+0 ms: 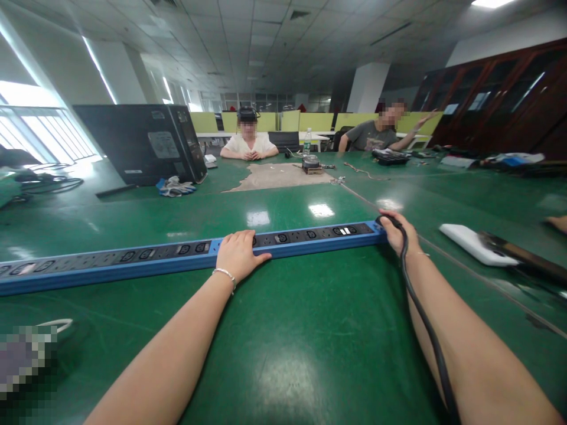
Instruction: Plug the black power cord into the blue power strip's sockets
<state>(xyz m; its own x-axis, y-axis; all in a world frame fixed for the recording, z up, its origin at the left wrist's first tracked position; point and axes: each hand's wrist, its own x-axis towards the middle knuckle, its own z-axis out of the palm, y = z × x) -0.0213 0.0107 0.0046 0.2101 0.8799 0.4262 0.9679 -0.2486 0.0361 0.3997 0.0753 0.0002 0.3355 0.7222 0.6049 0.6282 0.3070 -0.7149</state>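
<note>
A long blue power strip point(155, 265) with a row of black sockets lies across the green table, running from the left edge to right of centre. My left hand point(238, 254) rests over its middle, fingers across the top and thumb along the near side, gripping it. At the strip's right end, my right hand point(398, 230) is closed around the end where a black cable point(425, 321) comes out. From there the cable runs down over my right forearm.
The green table point(310, 307) bears a black computer case point(142, 141) and gloves point(176, 186) at back left. A bottle point(307, 143) stands farther back. At right lies a white object point(473, 243). Two people point(248, 141) sit opposite; another hand point(558, 223) shows at the right edge.
</note>
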